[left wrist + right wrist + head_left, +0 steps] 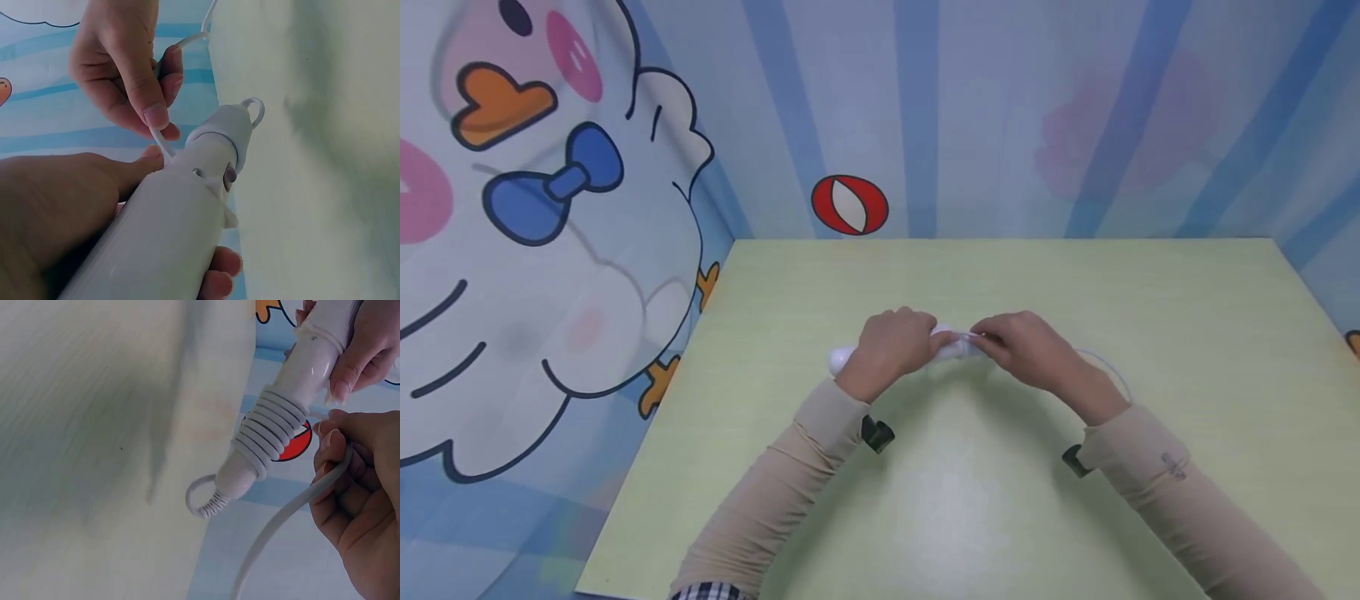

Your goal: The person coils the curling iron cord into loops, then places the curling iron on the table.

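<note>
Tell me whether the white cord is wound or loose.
Partly wound: coils of the cord circle the white handle, while another length runs unwound from the right hand.

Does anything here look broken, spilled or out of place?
Nothing stands out. The left hand grips a glossy white cylindrical plastic appliance while the right hand pinches its thin white cord. Cord coils wrap the handle in close rows; the small white loop seems an ordinary bend.
</note>
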{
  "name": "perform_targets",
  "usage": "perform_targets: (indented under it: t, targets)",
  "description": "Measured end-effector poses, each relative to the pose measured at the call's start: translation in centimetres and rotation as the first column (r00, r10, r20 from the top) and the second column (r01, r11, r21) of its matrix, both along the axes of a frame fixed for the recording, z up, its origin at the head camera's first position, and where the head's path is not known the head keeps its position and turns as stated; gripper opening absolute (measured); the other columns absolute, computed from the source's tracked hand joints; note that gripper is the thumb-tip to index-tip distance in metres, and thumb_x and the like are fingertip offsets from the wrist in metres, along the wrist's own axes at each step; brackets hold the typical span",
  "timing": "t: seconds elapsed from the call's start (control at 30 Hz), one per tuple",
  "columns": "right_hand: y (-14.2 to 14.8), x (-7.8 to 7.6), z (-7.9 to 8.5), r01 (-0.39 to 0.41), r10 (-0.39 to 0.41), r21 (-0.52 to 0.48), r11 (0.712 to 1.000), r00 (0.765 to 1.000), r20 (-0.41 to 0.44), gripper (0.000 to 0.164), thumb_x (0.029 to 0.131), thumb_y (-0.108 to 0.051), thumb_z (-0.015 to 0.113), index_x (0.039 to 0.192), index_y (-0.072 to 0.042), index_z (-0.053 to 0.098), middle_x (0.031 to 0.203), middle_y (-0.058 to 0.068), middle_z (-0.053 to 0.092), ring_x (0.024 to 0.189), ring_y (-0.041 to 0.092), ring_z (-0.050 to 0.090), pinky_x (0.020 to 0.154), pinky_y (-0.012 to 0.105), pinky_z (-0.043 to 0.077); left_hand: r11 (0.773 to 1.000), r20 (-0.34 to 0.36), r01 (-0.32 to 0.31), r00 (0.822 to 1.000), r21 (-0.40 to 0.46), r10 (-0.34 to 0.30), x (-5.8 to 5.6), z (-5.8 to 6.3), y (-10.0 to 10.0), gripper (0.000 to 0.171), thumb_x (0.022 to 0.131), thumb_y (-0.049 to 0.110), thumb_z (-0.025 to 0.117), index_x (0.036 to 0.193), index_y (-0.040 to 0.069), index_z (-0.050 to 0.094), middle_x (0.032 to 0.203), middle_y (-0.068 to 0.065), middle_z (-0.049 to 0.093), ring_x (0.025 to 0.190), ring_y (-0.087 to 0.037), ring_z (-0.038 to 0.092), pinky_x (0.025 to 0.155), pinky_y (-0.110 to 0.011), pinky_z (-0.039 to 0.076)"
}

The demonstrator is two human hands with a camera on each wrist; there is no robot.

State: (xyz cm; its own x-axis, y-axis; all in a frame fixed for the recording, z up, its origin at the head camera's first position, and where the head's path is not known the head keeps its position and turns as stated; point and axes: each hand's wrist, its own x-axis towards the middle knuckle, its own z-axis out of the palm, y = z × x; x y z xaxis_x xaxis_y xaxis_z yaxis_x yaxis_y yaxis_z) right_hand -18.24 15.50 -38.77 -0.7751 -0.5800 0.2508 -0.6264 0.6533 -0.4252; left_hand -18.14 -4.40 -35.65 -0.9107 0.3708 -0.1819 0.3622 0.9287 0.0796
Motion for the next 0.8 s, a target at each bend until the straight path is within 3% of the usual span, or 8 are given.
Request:
perform_targets:
  t: [0.27, 0.37, 0.53, 0.8]
  targets:
    - [-0.5, 0.7, -0.1, 0.058, -0.057, -0.051, 0.997, 0.998, 0.015, 0.020, 0.093, -0.020, 0.055, 0.104, -0.008, 0.067, 0.063, -0.005, 0.055, 0.050, 0.008, 0.041, 0.051, 0.027, 0.038, 0.991, -0.011, -0.066, 0.998, 0.114, 0.067, -0.6, -0.1, -0.3, 0.042, 0.093, 0.054, 0.038, 0.083, 0.017, 0.055, 0.064, 0.000, 0.053, 0.057, -0.016, 0.052, 0.049, -0.029, 0.038]
    - [-0.6, 1.0, -0.3, 0.085, -0.082, -0.102, 0.991, 0.996, 0.032, 0.021, 0.094, -0.020, 0.054, 0.106, -0.008, 0.065, 0.061, -0.006, 0.052, 0.049, 0.007, 0.044, 0.048, 0.027, 0.038, 0.984, -0.008, -0.082, 0.996, 0.157, 0.084, -1.0, -0.1, -0.6, 0.041, 0.093, 0.054, 0.038, 0.084, 0.017, 0.055, 0.066, 0.000, 0.054, 0.058, -0.016, 0.052, 0.051, -0.028, 0.039]
    - [-0.9, 1.6, -1.0, 0.130, -0.121, -0.188, 0.974, 0.991, 0.061, 0.023, 0.095, -0.020, 0.052, 0.109, -0.005, 0.063, 0.070, -0.002, 0.062, 0.057, 0.005, 0.056, 0.052, 0.026, 0.044, 0.971, -0.001, -0.107, 0.994, 0.213, 0.110, -1.4, 0.0, -0.9, 0.040, 0.093, 0.053, 0.039, 0.083, 0.017, 0.054, 0.067, 0.000, 0.055, 0.059, -0.016, 0.052, 0.052, -0.029, 0.039]
    - [-1.0, 2.1, -2.1, 0.171, -0.158, -0.299, 0.939, 0.985, 0.070, 0.023, 0.094, -0.018, 0.054, 0.111, -0.005, 0.063, 0.080, 0.002, 0.067, 0.070, 0.011, 0.064, 0.057, 0.029, 0.047, 0.947, 0.005, -0.113, 0.993, 0.302, 0.117, -1.9, 0.6, -1.2, 0.039, 0.093, 0.052, 0.040, 0.085, 0.017, 0.056, 0.069, -0.001, 0.056, 0.060, -0.015, 0.053, 0.053, -0.028, 0.040]
